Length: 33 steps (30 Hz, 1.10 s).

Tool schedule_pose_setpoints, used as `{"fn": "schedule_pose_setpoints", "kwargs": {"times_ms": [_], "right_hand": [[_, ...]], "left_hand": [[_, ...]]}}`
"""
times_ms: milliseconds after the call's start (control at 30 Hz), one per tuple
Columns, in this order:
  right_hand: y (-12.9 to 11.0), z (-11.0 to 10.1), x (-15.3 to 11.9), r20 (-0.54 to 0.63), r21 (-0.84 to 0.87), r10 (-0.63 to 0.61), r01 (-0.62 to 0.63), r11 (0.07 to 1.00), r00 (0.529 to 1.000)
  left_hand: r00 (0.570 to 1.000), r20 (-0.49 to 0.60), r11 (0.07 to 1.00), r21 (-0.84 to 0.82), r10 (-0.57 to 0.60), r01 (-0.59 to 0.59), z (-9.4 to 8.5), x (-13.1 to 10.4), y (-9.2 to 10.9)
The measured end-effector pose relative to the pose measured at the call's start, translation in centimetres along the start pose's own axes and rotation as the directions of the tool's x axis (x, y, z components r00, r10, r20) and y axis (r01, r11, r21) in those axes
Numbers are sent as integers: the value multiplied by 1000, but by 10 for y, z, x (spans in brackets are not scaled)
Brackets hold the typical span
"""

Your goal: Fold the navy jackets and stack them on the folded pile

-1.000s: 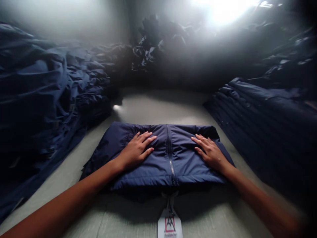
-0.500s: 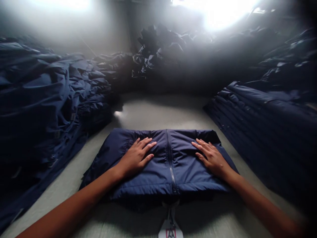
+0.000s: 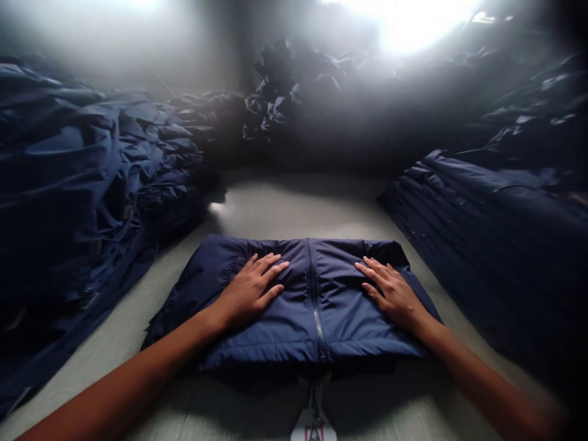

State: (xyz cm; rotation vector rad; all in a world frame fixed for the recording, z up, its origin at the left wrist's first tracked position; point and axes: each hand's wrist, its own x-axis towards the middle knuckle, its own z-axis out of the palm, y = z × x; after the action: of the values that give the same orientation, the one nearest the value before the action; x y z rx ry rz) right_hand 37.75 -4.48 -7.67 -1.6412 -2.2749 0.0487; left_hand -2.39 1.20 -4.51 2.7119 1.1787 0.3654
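Observation:
A folded navy jacket (image 3: 294, 312) lies in front of me, its zipper (image 3: 316, 306) running down the middle. My left hand (image 3: 252, 285) rests flat on the jacket's left half, fingers spread. On the right half lies my right hand (image 3: 390, 291), palm down with its fingers apart. Neither hand grips the fabric. A white tag (image 3: 314, 425) with a red and black mark hangs from the near edge of the jacket, partly cut off by the bottom of the view.
Tall heaps of navy garments (image 3: 82, 159) line the left side. Along the right stands a stack of folded navy garments (image 3: 496, 245). More dark garments (image 3: 275, 98) are piled at the back. The pale table top (image 3: 294, 205) shows beyond the jacket.
The view has shifted slightly, so the left heap and tag appear a little further left. Both hands keep their places on the jacket.

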Motion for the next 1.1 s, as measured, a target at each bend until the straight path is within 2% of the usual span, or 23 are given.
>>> {"fn": "schedule_pose_setpoints", "kwargs": {"times_ms": [333, 533, 900, 1100], "right_hand": [[17, 14, -4, -28, -40, -51, 50, 998, 998], [20, 18, -3, -44, -39, -41, 40, 998, 998], [40, 32, -5, -78, -61, -95, 90, 994, 992], [25, 20, -3, -68, -56, -78, 74, 996, 995]], "left_hand": [[1000, 27, 999, -35, -16, 17, -7, -3, 9], [999, 33, 999, -44, -18, 19, -7, -3, 9], [1000, -14, 995, -101, -19, 18, -9, -7, 13], [1000, -12, 997, -73, -5, 4, -6, -5, 11]]}}
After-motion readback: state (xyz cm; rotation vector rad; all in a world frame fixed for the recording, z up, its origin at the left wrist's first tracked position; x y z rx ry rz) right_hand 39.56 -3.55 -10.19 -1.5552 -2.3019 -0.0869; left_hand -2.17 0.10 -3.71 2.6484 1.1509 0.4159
